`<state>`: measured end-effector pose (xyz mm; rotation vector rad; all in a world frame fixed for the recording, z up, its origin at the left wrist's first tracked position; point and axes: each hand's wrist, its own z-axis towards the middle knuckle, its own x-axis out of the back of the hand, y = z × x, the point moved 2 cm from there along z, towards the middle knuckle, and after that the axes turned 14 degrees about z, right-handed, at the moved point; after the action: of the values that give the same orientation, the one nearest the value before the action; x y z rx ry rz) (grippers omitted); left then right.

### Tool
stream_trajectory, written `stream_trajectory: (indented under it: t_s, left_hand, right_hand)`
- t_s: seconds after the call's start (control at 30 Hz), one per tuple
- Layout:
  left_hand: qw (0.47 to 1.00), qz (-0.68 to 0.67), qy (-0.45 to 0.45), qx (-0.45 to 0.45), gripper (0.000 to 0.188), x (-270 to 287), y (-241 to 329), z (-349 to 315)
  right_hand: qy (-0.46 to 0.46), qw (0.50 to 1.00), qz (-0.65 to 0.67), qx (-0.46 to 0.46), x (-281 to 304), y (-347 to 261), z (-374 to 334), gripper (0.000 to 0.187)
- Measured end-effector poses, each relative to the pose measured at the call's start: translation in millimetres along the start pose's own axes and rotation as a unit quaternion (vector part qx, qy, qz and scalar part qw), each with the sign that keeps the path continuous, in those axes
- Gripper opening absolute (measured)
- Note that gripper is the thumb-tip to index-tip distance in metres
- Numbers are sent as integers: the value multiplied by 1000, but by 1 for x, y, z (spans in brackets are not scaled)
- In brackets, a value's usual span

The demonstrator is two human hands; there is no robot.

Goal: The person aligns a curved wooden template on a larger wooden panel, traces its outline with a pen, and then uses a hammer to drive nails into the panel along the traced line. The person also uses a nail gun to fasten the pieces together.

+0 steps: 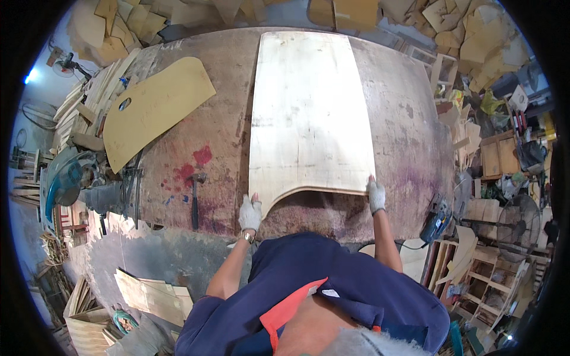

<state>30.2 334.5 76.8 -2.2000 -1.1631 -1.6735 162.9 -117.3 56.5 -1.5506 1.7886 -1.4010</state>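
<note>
A pale plywood panel (309, 113) lies flat along the middle of the worktop (409, 136), a worn, stained brown surface with red blotches. The panel is smooth and long, rounded at its far corners, with a shallow concave cut in its near edge. The left hand (250, 213), in a white knit glove, has its grip clamped on the panel's near left corner; the right hand (376, 196), gloved alike, is clamped on the near right corner. A hammer (195, 199) lies towards the worktop's near left edge, and a yellow curved board (154, 107) with an oval hole rests at the far left corner.

free: bare workbench (409, 136) right of plywood panel (309, 113) | blocked left: hammer (195, 199), yellow cutout board (154, 107)
</note>
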Motion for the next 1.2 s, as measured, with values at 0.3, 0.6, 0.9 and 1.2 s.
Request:
stream_trajectory:
  t_s: [0.3, 0.6, 0.9, 1.2]
  left_hand:
    - [991, 28, -87, -96, 67, -17, -29, -75]
    - [952, 124, -111, -255, 63, 65, 61, 65]
    - [871, 8, 426, -246, 48, 166, 62, 38]
    - [977, -193, 81, 35, 51, 4, -64, -61]
  right_hand:
    - [87, 991, 33, -94, 110, 107, -140, 50]
    - [-214, 925, 168, -266, 99, 76, -196, 42]
    - [-513, 814, 68, -265, -56, -26, -267, 43]
    - [-426, 888, -170, -13, -41, -32, -197, 48]
